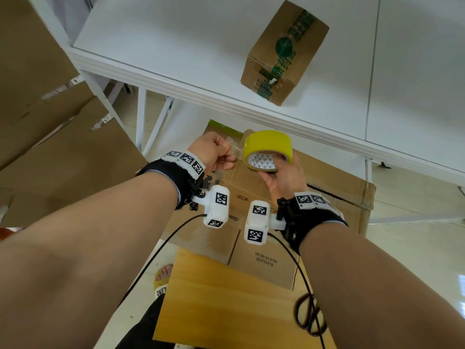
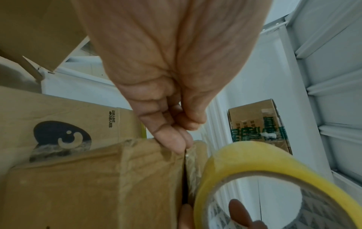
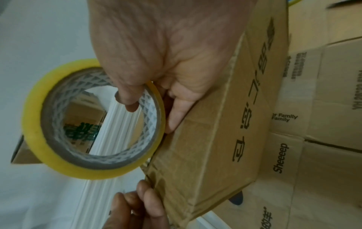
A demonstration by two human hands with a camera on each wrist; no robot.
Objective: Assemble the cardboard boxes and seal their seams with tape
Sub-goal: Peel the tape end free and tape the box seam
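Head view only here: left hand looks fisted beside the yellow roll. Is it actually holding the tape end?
Observer: Yes. The left wrist view shows the left hand pinching the clear tape end just above the box.
Operator: Right hand's grip on the roll?
Observer: The right wrist view shows the right hand with one finger hooked through the core of the tape roll and another outside it, against the box edge.
Operator: Seam closed?
Observer: In the left wrist view, a dark gap runs along the box below the pinch.
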